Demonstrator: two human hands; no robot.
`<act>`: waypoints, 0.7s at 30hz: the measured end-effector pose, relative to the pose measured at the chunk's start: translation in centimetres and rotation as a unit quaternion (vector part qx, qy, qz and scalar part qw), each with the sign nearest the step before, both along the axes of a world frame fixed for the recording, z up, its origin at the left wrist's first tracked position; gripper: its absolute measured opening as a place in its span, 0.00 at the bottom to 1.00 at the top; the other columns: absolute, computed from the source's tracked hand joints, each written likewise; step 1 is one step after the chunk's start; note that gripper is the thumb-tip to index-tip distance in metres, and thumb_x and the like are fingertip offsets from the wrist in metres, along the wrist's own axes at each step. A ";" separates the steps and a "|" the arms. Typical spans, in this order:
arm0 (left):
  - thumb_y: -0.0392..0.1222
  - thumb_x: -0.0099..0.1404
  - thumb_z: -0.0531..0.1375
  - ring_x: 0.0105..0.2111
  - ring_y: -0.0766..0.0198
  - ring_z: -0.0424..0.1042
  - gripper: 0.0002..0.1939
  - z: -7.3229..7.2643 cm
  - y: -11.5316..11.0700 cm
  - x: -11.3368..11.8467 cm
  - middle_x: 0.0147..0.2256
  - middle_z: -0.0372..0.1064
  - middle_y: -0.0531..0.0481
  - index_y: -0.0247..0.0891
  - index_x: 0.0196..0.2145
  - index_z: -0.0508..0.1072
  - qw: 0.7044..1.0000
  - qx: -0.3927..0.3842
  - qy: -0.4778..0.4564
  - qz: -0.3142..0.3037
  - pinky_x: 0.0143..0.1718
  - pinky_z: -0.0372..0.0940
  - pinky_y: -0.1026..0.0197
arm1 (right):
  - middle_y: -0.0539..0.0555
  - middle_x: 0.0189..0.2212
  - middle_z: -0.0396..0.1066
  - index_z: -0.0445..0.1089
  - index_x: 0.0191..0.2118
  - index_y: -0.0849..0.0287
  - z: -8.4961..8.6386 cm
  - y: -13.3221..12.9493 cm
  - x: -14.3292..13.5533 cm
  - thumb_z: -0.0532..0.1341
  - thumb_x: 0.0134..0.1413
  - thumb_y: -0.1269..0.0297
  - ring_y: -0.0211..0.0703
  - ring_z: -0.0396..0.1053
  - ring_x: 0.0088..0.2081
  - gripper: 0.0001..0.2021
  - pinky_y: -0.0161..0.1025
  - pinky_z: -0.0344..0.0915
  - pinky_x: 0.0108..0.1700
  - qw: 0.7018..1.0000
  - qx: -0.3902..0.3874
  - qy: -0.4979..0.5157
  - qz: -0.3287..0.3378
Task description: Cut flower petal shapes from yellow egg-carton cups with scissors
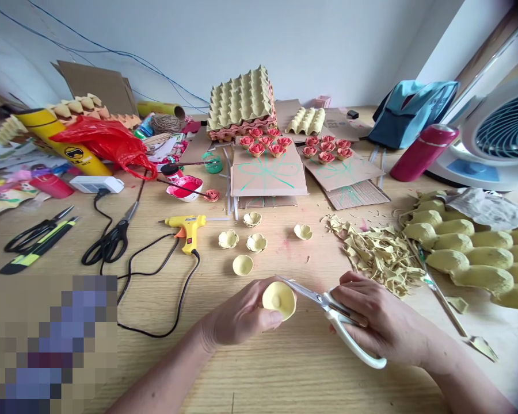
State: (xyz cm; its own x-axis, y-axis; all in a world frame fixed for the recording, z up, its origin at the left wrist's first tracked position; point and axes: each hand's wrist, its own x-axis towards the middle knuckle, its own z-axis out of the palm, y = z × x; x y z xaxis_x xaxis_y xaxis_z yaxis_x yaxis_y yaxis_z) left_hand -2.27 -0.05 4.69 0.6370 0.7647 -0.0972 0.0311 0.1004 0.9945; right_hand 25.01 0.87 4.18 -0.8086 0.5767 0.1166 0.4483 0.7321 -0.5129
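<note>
**Scissors [305, 291] meet pale cup [276, 294]**

Left hand [246, 316] pinches the pale cup; right hand [382, 322] grips the scissors, blades by its rim. Apparently trimming; a cut calls for a steady rim. Beyond the cup sit petal-edged cups [256, 243]; scraps [382, 259] lie to its right.

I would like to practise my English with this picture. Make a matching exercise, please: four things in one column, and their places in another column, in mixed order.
Things
1. white-handled scissors
2. yellow glue gun
3. pink bottle
4. yellowish scraps

Places
A. beside the fan
B. in a heap, left of the large egg tray on the right
C. in the right hand
D. left of the loose yellow cups

Right pairs: 1-C, 2-D, 3-A, 4-B
</note>
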 end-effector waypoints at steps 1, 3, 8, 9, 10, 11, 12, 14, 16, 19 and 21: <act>0.46 0.56 0.58 0.26 0.65 0.58 0.10 0.0 0.1 0.0 0.26 0.62 0.53 0.38 0.33 0.66 1.000 0.004 -0.006 0.000 0.27 0.57 0.62 | 0.49 0.26 0.62 0.57 0.31 0.55 -0.1 0.1 0.0 0.53 0.70 0.65 0.42 0.58 0.29 0.12 0.40 0.57 0.38 1.000 -0.001 0.000 -0.006; 0.46 0.58 0.59 0.27 0.65 0.58 0.11 -0.1 0.2 0.0 0.28 0.62 0.53 0.38 0.36 0.67 1.000 0.017 -0.013 -0.004 0.28 0.57 0.62 | 0.49 0.26 0.62 0.56 0.31 0.55 -0.3 0.2 0.1 0.53 0.70 0.65 0.42 0.59 0.30 0.12 0.40 0.57 0.38 1.000 0.003 -0.004 -0.017; 0.45 0.60 0.60 0.33 0.63 0.60 0.13 -0.4 0.2 0.1 0.34 0.61 0.51 0.37 0.41 0.68 0.999 0.043 0.004 0.003 0.37 0.62 0.60 | 0.50 0.26 0.64 0.58 0.31 0.55 -0.5 0.5 0.2 0.54 0.69 0.63 0.42 0.60 0.28 0.12 0.40 0.56 0.36 0.998 0.034 -0.021 -0.044; 0.46 0.61 0.61 0.35 0.62 0.62 0.14 -0.5 0.1 0.1 0.36 0.62 0.50 0.37 0.42 0.68 0.999 0.044 0.009 0.008 0.39 0.63 0.59 | 0.50 0.26 0.65 0.59 0.31 0.55 -0.5 0.6 0.2 0.54 0.69 0.63 0.41 0.61 0.28 0.12 0.40 0.56 0.36 0.998 0.042 -0.022 -0.051; 0.46 0.61 0.62 0.36 0.62 0.62 0.15 -0.7 0.1 0.2 0.37 0.63 0.49 0.37 0.43 0.68 0.999 0.046 0.016 0.012 0.40 0.64 0.58 | 0.50 0.25 0.65 0.60 0.31 0.56 -0.5 0.6 0.3 0.54 0.69 0.63 0.41 0.61 0.27 0.11 0.40 0.56 0.36 0.997 0.048 -0.020 -0.057; 0.46 0.61 0.63 0.37 0.61 0.63 0.16 -0.8 0.1 0.2 0.38 0.63 0.48 0.37 0.44 0.69 0.998 0.047 0.023 0.016 0.41 0.64 0.58 | 0.50 0.25 0.65 0.61 0.31 0.56 -0.5 0.7 0.3 0.55 0.68 0.63 0.41 0.62 0.27 0.11 0.40 0.56 0.36 0.997 0.053 -0.018 -0.062; 0.46 0.61 0.64 0.38 0.61 0.64 0.17 -1.0 0.1 0.3 0.39 0.64 0.48 0.37 0.45 0.69 0.998 0.050 0.028 0.022 0.41 0.64 0.58 | 0.49 0.25 0.65 0.61 0.31 0.56 -0.5 0.7 0.3 0.55 0.68 0.63 0.41 0.62 0.27 0.11 0.40 0.57 0.35 0.996 0.056 -0.015 -0.066; 0.46 0.60 0.65 0.38 0.62 0.64 0.19 -1.3 0.2 0.3 0.40 0.64 0.48 0.37 0.46 0.69 0.997 0.054 0.032 0.037 0.41 0.65 0.59 | 0.50 0.24 0.65 0.61 0.31 0.55 -0.4 0.8 0.3 0.55 0.68 0.63 0.41 0.63 0.28 0.11 0.39 0.58 0.35 0.996 0.059 -0.010 -0.071; 0.45 0.61 0.65 0.36 0.64 0.64 0.18 -1.6 0.3 0.3 0.38 0.65 0.50 0.37 0.46 0.68 0.997 0.056 0.027 0.054 0.40 0.64 0.59 | 0.50 0.24 0.65 0.60 0.31 0.55 -0.4 0.8 0.5 0.54 0.69 0.61 0.41 0.63 0.28 0.12 0.39 0.58 0.35 0.995 0.063 -0.011 -0.076; 0.45 0.63 0.65 0.34 0.64 0.66 0.16 -1.9 0.6 0.4 0.35 0.67 0.52 0.38 0.44 0.66 0.995 0.055 0.010 0.078 0.40 0.64 0.60 | 0.50 0.23 0.64 0.59 0.30 0.55 -0.3 1.0 0.7 0.52 0.70 0.59 0.41 0.62 0.26 0.14 0.39 0.58 0.33 0.993 0.070 -0.021 -0.088; 0.45 0.63 0.66 0.35 0.64 0.67 0.17 -2.2 0.7 0.5 0.34 0.69 0.51 0.38 0.43 0.64 0.994 0.053 -0.004 0.097 0.40 0.65 0.59 | 0.50 0.23 0.64 0.60 0.30 0.56 -0.2 1.1 1.0 0.51 0.70 0.58 0.41 0.62 0.26 0.15 0.39 0.57 0.32 0.992 0.073 -0.033 -0.102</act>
